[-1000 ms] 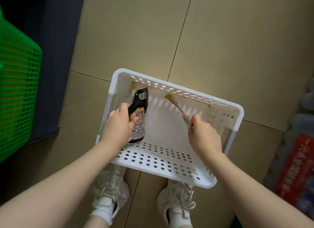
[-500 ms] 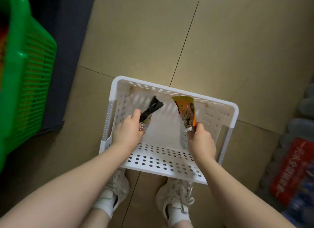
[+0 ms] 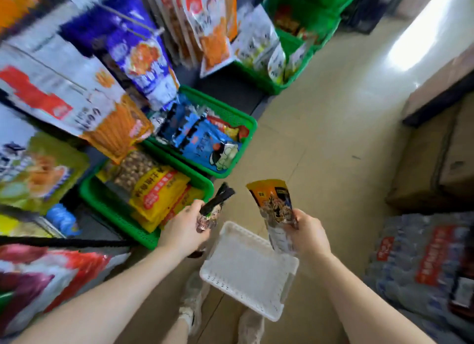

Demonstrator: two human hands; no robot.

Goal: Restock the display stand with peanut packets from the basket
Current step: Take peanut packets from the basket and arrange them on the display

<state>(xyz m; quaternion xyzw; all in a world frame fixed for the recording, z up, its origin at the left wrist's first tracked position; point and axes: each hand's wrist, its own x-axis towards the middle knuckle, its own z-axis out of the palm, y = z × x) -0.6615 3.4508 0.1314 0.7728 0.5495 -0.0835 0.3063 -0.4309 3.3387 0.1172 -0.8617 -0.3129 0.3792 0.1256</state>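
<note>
White perforated plastic forms the basket (image 3: pixel 246 269), which sits on the tan floor (image 3: pixel 320 143) just ahead of the person's shoes, below and between both raised hands. The left hand (image 3: pixel 183 230) has its fingers curled round a dark packet (image 3: pixel 214 207) with a black top edge, held just beside the nearest green tray (image 3: pixel 120 215) of yellow packets (image 3: pixel 156 192) on the display stand, while the right hand (image 3: pixel 309 234) grips an orange peanut packet (image 3: pixel 275 207) upright by its lower part. Motion blur smears the hanging snack bags (image 3: pixel 123 43) at left, and a second green tray (image 3: pixel 230 118) with blue packets (image 3: pixel 205 143) sits further back.
</note>
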